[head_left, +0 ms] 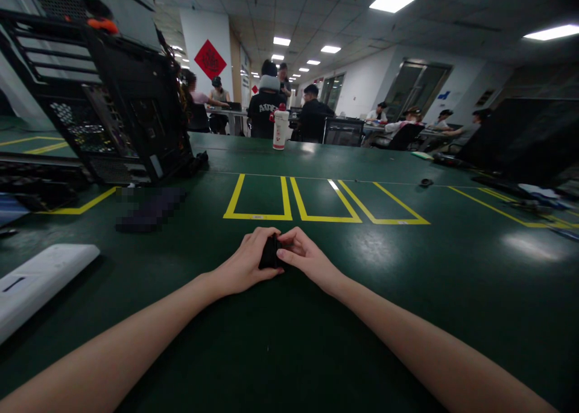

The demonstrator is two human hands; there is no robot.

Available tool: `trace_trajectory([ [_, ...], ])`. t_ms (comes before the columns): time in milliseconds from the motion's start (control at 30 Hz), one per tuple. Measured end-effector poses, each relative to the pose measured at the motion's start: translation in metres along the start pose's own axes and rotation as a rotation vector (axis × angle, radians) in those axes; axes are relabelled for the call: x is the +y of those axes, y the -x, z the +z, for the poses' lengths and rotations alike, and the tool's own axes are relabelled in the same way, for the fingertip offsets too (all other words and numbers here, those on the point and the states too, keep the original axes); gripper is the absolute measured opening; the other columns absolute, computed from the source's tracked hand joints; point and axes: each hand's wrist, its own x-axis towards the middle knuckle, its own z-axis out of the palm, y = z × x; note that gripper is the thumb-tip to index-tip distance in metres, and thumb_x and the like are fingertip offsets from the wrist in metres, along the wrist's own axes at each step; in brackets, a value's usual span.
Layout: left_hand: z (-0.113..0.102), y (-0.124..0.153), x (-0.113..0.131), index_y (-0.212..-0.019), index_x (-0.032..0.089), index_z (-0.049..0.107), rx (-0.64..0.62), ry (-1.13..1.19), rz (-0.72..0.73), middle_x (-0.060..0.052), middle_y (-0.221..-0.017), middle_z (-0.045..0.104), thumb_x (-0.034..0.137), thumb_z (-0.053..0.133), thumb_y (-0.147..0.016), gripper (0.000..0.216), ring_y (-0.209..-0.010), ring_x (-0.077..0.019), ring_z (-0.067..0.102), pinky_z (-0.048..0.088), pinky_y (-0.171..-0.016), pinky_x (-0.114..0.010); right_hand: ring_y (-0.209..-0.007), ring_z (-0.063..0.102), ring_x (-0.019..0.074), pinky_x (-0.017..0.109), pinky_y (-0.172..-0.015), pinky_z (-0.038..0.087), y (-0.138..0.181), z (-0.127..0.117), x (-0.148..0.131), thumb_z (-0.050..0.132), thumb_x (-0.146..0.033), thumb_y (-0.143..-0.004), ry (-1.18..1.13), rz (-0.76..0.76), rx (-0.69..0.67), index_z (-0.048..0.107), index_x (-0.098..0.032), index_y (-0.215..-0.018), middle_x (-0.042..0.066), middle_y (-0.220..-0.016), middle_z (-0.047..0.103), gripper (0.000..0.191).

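A small black object [269, 253], boxy in outline, is between my two hands just above or on the green table; its kind cannot be made out. My left hand [243, 263] wraps round it from the left, thumb below and fingers over the top. From the right, my right hand [311, 260] pinches its right edge with thumb and forefinger. Both hands hide much of it.
Yellow tape outlines [257, 216] mark the green table [289, 353] beyond my hands. An open black computer case [131, 117] stands at left, a white power strip-like bar [43, 286] nearer. A white bottle [280, 129] stands at the far edge. People sit beyond.
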Motion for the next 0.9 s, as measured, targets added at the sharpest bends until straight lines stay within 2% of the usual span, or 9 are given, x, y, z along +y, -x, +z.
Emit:
trace_trajectory([
  [200, 0.0021, 0.0001, -0.0019, -0.119, 0.026, 0.032, 0.017, 0.019, 0.0, -0.008, -0.116, 0.044, 0.026, 0.061, -0.073, 0.055, -0.106, -0.0255, 0.045, 0.039, -0.087, -0.045, -0.096, 0.052, 0.0165, 0.037, -0.087, 0.042, -0.0022, -0.0002, 0.0032, 0.058, -0.029, -0.075, 0.065, 0.017, 0.048, 0.048, -0.022, -0.099, 0.002, -0.102, 0.05, 0.027],
  [333, 0.0033, -0.0001, -0.0029, -0.119, 0.024, 0.031, 0.021, -0.004, -0.005, -0.008, -0.116, 0.043, 0.027, 0.062, -0.073, 0.056, -0.106, -0.0252, 0.044, 0.039, -0.088, -0.044, -0.097, 0.052, 0.0165, 0.037, -0.088, 0.042, -0.0024, -0.0013, 0.0044, 0.058, -0.027, -0.075, 0.06, 0.01, 0.02, 0.048, -0.02, -0.097, 0.002, -0.1, 0.051, 0.025],
  [467, 0.0026, -0.0003, -0.002, -0.119, 0.021, 0.031, 0.008, -0.031, 0.007, -0.009, -0.115, 0.043, 0.025, 0.06, -0.074, 0.054, -0.106, -0.0235, 0.043, 0.037, -0.09, -0.041, -0.098, 0.053, 0.0158, 0.036, -0.09, 0.041, -0.0009, -0.0013, 0.0028, 0.064, -0.021, -0.07, -0.007, -0.027, -0.019, 0.046, -0.021, -0.094, 0.0, -0.099, 0.05, 0.03],
  [633, 0.0011, 0.0001, -0.0012, -0.12, 0.024, 0.031, 0.008, 0.003, -0.002, -0.008, -0.116, 0.043, 0.026, 0.061, -0.073, 0.055, -0.106, -0.025, 0.044, 0.038, -0.089, -0.044, -0.094, 0.054, 0.0159, 0.037, -0.085, 0.044, -0.0011, 0.0002, 0.0028, 0.058, -0.028, -0.075, 0.026, -0.016, 0.021, 0.047, -0.022, -0.094, 0.001, -0.098, 0.051, 0.022],
  [767, 0.001, -0.0005, -0.001, -0.119, 0.025, 0.032, 0.006, 0.013, 0.006, -0.008, -0.115, 0.043, 0.026, 0.061, -0.074, 0.053, -0.106, -0.0253, 0.044, 0.037, -0.089, -0.045, -0.096, 0.053, 0.016, 0.037, -0.087, 0.042, -0.0026, -0.0004, 0.0053, 0.059, -0.027, -0.074, 0.081, -0.017, 0.054, 0.047, -0.023, -0.098, 0.002, -0.101, 0.05, 0.027],
  [900, 0.0015, -0.001, -0.0013, -0.119, 0.025, 0.032, 0.005, 0.019, -0.004, -0.008, -0.115, 0.043, 0.026, 0.061, -0.074, 0.053, -0.106, -0.0252, 0.045, 0.038, -0.089, -0.045, -0.097, 0.052, 0.0159, 0.038, -0.089, 0.041, -0.0025, -0.0024, 0.0045, 0.057, -0.025, -0.076, 0.086, -0.016, 0.007, 0.048, -0.022, -0.099, 0.002, -0.102, 0.051, 0.025],
])
